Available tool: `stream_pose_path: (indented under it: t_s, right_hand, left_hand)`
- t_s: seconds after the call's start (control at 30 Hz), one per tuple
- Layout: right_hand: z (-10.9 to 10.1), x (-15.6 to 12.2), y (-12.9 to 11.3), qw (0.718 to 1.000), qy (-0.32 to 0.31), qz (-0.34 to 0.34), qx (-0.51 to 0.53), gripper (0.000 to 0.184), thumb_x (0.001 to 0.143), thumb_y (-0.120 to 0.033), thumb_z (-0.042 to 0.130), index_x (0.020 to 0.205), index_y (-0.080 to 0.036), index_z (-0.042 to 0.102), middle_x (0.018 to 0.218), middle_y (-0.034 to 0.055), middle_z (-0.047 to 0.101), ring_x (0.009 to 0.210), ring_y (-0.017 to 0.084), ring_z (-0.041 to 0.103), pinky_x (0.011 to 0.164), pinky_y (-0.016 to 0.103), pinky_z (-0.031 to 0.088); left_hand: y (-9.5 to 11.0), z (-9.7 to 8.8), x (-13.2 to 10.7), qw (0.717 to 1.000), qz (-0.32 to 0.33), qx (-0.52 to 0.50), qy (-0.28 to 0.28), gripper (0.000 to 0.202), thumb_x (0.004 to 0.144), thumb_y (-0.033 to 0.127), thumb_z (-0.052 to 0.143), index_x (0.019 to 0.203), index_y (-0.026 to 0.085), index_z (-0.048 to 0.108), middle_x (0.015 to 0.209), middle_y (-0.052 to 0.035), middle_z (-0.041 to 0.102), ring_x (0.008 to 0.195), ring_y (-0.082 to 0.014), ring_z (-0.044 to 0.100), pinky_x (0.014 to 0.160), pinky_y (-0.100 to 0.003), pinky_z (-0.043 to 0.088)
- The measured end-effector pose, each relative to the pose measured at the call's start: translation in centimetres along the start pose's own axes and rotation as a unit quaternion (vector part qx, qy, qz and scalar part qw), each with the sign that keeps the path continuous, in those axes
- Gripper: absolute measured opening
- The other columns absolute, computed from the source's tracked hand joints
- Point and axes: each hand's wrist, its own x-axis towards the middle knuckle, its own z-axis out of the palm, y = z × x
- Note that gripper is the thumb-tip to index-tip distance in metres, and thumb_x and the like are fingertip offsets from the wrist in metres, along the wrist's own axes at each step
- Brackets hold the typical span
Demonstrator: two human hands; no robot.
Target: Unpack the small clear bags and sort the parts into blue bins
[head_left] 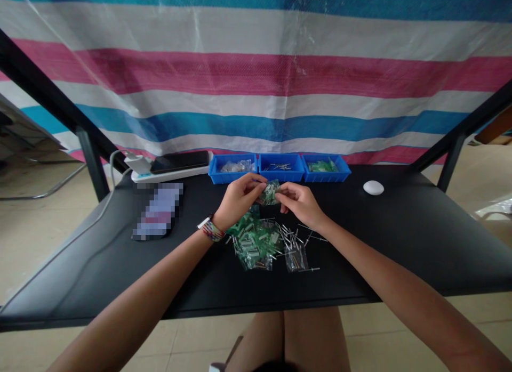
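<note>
Between my two hands is a small clear plastic bag (269, 193) with pale green and white pieces inside. My left hand (241, 198) pinches its left edge between thumb and fingers. On the other side, my right hand (301, 203) grips the right edge. Below them on the black table lies a pile of green-tinted small bags (256, 244). Beside that pile, to the right, are loose silver rivets (291, 236) and a clear bag (296, 259) with metal pieces in it.
Three blue bins stand behind my hands: the left bin (233, 177) holds clear bags, the middle bin (280, 175) rivets, the right bin (326, 176) green bags. A white mouse (373, 188) sits right. At left are a power strip (172, 174), a black phone (181, 161) and a cable (104, 208).
</note>
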Motion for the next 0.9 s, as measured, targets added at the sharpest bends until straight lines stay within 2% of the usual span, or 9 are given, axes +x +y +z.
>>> stream_pose_path:
  t_s: [0.13,0.27,0.37,0.47,0.53,0.63,0.73,0.8,0.9]
  right_hand:
    - [-0.1,0.2,-0.1,0.999,0.024,0.005,0.028,0.037,0.08,-0.053,0.085,0.086,-0.02,0.071,0.066,-0.0029,0.065,0.051,0.013,0.062,0.051,0.027,0.052]
    - [-0.4,0.2,-0.2,0.998,0.058,-0.015,0.022,0.034,0.082,-0.054,0.083,0.087,-0.021,0.073,0.067,-0.0023,0.066,0.053,0.014,0.061,0.053,0.028,0.053]
    - [-0.5,-0.2,-0.5,0.993,0.079,-0.077,-0.033,0.029,0.088,-0.051,0.079,0.094,-0.023,0.078,0.085,0.0025,0.072,0.059,0.014,0.063,0.056,0.03,0.054]
    - [-0.3,-0.9,-1.1,0.973,0.092,-0.169,-0.126,0.019,0.096,-0.043,0.074,0.103,-0.029,0.084,0.103,0.0063,0.071,0.075,0.018,0.065,0.064,0.035,0.055]
    - [-0.2,-1.2,-1.6,0.957,0.106,-0.208,-0.17,0.016,0.098,-0.038,0.072,0.105,-0.033,0.085,0.102,0.0067,0.068,0.082,0.02,0.064,0.069,0.038,0.056]
    - [0.0,-1.4,-2.0,0.946,0.117,-0.228,-0.197,0.017,0.098,-0.033,0.071,0.106,-0.035,0.086,0.096,0.0054,0.062,0.076,0.019,0.058,0.068,0.037,0.053]
    - [-0.1,-1.4,-1.9,0.957,0.122,-0.2,-0.172,0.027,0.097,-0.032,0.071,0.121,-0.034,0.081,0.098,0.0036,0.06,0.065,0.014,0.051,0.061,0.034,0.05]
    - [-0.2,-1.3,-1.6,0.975,0.122,-0.149,-0.109,0.037,0.097,-0.037,0.069,0.134,-0.034,0.073,0.106,0.0034,0.062,0.062,0.012,0.052,0.055,0.03,0.048]
    - [-0.4,-1.0,-1.3,0.993,0.105,-0.059,0.007,0.043,0.097,-0.049,0.065,0.136,-0.031,0.067,0.112,0.0038,0.066,0.061,0.01,0.057,0.046,0.026,0.044]
  left_hand:
    - [0.1,0.0,0.0,0.999,-0.015,-0.04,0.0,0.03,0.096,0.047,0.07,0.104,0.018,0.066,0.082,-0.0024,0.068,0.067,-0.0149,0.069,0.062,-0.027,0.062]
    - [0.1,-0.4,0.1,0.996,-0.053,-0.076,0.013,0.03,0.097,0.048,0.064,0.097,0.019,0.067,0.078,-0.0026,0.068,0.057,-0.0123,0.064,0.048,-0.022,0.05]
    - [0.2,-0.7,0.1,0.987,-0.111,-0.112,-0.003,0.04,0.098,0.054,0.059,0.084,0.018,0.068,0.069,-0.0044,0.067,0.051,-0.0122,0.061,0.045,-0.023,0.047]
    - [0.4,-0.7,0.1,0.978,-0.158,-0.134,-0.037,0.051,0.098,0.062,0.058,0.077,0.016,0.069,0.067,-0.0095,0.071,0.05,-0.0153,0.064,0.043,-0.024,0.047]
    - [0.7,-0.5,0.1,0.975,-0.162,-0.144,-0.042,0.046,0.094,0.058,0.066,0.079,0.015,0.07,0.073,-0.0122,0.076,0.055,-0.0173,0.069,0.046,-0.025,0.051]
    - [0.8,-0.3,0.0,0.979,-0.138,-0.147,-0.028,0.029,0.087,0.044,0.078,0.084,0.016,0.07,0.077,-0.0089,0.076,0.061,-0.017,0.073,0.053,-0.025,0.056]
    - [0.8,-0.3,0.1,0.985,-0.102,-0.14,0.0,0.025,0.085,0.04,0.08,0.087,0.018,0.068,0.074,-0.0037,0.072,0.067,-0.0177,0.076,0.056,-0.024,0.058]
    - [0.7,-0.4,0.1,0.989,-0.074,-0.126,0.011,0.026,0.087,0.041,0.079,0.089,0.018,0.067,0.075,-0.0026,0.071,0.07,-0.0185,0.078,0.059,-0.025,0.06]
    - [0.7,-0.4,0.0,0.995,-0.031,-0.088,0.019,0.028,0.09,0.043,0.078,0.09,0.019,0.065,0.076,-0.0026,0.071,0.072,-0.019,0.078,0.064,-0.028,0.063]
